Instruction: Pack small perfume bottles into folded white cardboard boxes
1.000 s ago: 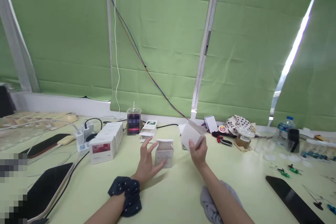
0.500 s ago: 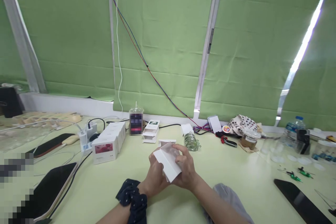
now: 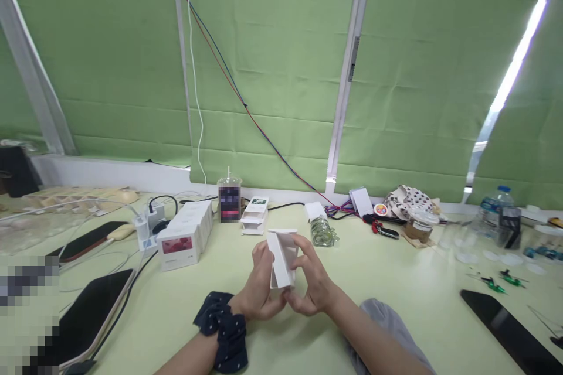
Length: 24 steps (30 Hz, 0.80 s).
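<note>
Between my two hands is a small white cardboard box (image 3: 280, 269), tilted, with its flaps folded partly open. My left hand (image 3: 259, 284) closes on its left side, the wrist wearing a dark dotted scrunchie (image 3: 223, 328). From the right, my right hand (image 3: 312, 278) grips the box by its edge, fingers bent and the thumb near the lower end. Just beyond my fingers another white piece (image 3: 282, 231) shows, partly hidden. A white open carton (image 3: 255, 215) stands farther back, and a coil of green cord or wire (image 3: 322, 232) lies to the right.
A row of white boxes (image 3: 185, 234) stands left, beside a power strip and cables (image 3: 147, 228). A lidded cup (image 3: 229, 202) is behind. Two dark phones or tablets lie left, another dark slab (image 3: 505, 328) right. Red-handled pliers (image 3: 385, 231), a plastic tub (image 3: 419, 225) and a bottle (image 3: 497, 205) sit back right.
The white box has been turned more upright in my hands, showing its open inner side. My right fingers have shifted along its edge. The view has moved slightly.
</note>
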Tool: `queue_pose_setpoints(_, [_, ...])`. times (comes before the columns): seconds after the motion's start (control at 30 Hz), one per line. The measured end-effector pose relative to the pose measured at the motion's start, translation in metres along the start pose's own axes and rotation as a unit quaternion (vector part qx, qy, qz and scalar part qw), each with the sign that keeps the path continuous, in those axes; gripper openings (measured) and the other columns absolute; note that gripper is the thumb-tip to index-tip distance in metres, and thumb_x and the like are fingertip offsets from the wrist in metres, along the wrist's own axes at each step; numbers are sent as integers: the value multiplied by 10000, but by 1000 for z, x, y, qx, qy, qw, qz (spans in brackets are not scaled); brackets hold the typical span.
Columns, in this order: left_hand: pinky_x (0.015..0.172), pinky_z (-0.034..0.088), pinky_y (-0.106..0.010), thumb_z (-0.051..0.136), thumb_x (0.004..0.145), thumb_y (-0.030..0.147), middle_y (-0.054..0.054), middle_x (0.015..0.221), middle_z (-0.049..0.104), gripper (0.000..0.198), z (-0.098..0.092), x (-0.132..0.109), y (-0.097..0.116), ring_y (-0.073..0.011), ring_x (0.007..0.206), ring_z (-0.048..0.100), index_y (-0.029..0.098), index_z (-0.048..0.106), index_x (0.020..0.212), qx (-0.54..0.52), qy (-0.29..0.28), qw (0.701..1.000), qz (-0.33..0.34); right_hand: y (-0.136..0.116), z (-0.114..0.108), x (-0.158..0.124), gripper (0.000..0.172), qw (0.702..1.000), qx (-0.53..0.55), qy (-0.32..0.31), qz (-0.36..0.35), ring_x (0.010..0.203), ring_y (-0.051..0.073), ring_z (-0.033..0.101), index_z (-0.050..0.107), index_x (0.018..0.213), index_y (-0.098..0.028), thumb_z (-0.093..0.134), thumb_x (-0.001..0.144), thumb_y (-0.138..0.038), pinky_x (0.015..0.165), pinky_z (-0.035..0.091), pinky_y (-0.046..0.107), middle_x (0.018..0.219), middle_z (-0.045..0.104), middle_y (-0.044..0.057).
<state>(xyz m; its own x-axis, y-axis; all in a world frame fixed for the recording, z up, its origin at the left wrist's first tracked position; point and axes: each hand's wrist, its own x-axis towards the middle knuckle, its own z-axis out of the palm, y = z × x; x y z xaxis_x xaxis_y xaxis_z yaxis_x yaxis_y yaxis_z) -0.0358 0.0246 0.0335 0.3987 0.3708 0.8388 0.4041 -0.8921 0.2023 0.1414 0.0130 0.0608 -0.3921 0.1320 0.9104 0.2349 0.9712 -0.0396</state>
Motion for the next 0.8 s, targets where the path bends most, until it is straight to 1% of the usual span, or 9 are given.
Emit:
queue_pose_setpoints(0.1, [952,340,-549,528,709,326,-130,1136,526,510,-3,5,5,-343,1069,494,210,456,1200,27,-23,997,73,2,2,-3,423,999,31,34,13,1173,319,478,361,1047,-226,593,700,-296,858,462,478,1270,450,177])
queue_pose_setpoints(0.17, [982,299,-586,517,683,270,-131,1104,542,449,-3,5,6,-353,1091,476,197,498,1126,53,-27,994,89,3,4,-5,535,996,47,62,31,1154,309,490,329,1130,-224,630,692,-289,865,470,475,1231,472,169])
queue_pose_setpoints(0.23, [998,263,-622,504,659,248,-147,1133,540,469,-2,3,6,-377,1154,429,176,508,1122,77,-37,993,84,4,7,-7,669,994,41,82,58,1158,311,484,291,1230,-205,664,682,-298,895,466,484,1209,473,167])
queue_pose_setpoints(0.33, [1003,244,-641,500,645,241,-179,1259,474,599,0,2,6,-399,1240,344,147,452,1234,102,-43,991,69,5,8,-12,851,992,1,84,94,1170,323,478,235,1347,-162,707,664,-348,924,470,481,1213,461,176])
queue_pose_setpoints(0.47, [1021,234,-616,530,697,284,-171,1336,408,693,-5,5,3,-383,1270,320,186,341,1356,92,-42,993,57,8,4,-15,946,990,-46,77,104,1159,328,506,168,1408,-176,716,672,-404,919,485,476,1272,445,180])
queue_pose_setpoints(0.57, [1049,221,-597,497,783,391,-141,1376,346,596,-9,6,-2,-372,1307,268,240,382,1348,58,-30,998,13,9,-2,-12,962,987,-34,90,131,1100,312,556,111,1426,-196,693,696,-429,893,496,473,1253,488,169])
queue_pose_setpoints(0.67, [1061,266,-546,418,882,353,-123,1380,298,405,-8,6,-8,-327,1335,246,253,479,1270,36,11,997,-73,10,-5,-8,969,978,-6,116,173,1051,299,578,92,1427,-203,681,699,-455,852,508,465,1231,515,163])
queue_pose_setpoints(0.73, [1053,318,-497,422,905,322,-118,1397,288,340,-4,6,-11,-300,1338,265,245,516,1223,25,22,991,-127,10,-6,-6,959,971,16,129,199,1061,295,571,79,1429,-207,662,713,-468,833,513,454,1232,515,163])
queue_pose_setpoints(0.8, [1037,356,-464,441,908,310,-120,1378,353,314,-1,6,-15,-280,1306,339,233,521,1202,8,11,987,-160,9,-7,-4,933,964,54,136,224,1077,289,564,59,1435,-207,624,744,-479,831,514,444,1214,528,156])
